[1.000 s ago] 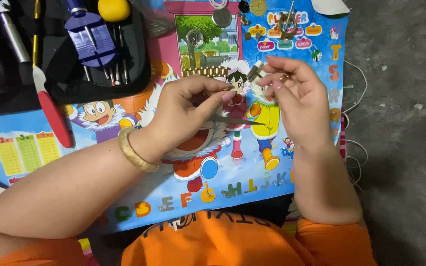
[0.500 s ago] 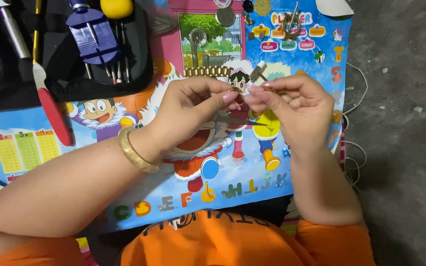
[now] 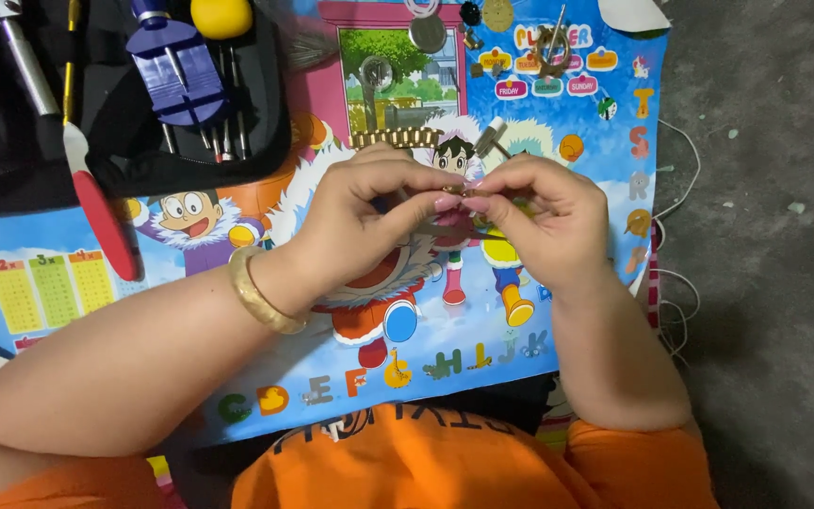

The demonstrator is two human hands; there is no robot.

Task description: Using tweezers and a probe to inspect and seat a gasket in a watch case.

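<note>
Showing from the head view: left hand (image 3: 369, 212) and right hand (image 3: 539, 221) meeting fingertip to fingertip above a colourful cartoon mat (image 3: 350, 311), fingers of both pinched together on 1 small metal part (image 3: 454, 191), too small to identify. Gold bangle (image 3: 258, 294) on the left wrist. Gold watch-band segment (image 3: 396, 138) lying on the mat just beyond the hands. Black tool case (image 3: 134, 104) at upper left, holding 1 blue tool (image 3: 176, 61); red-handled tool (image 3: 96, 203) resting at its edge.

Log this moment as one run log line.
left hand: pinching small metal part | right hand: pinching same part | under: cartoon mat | nearby: tool pouch
</note>
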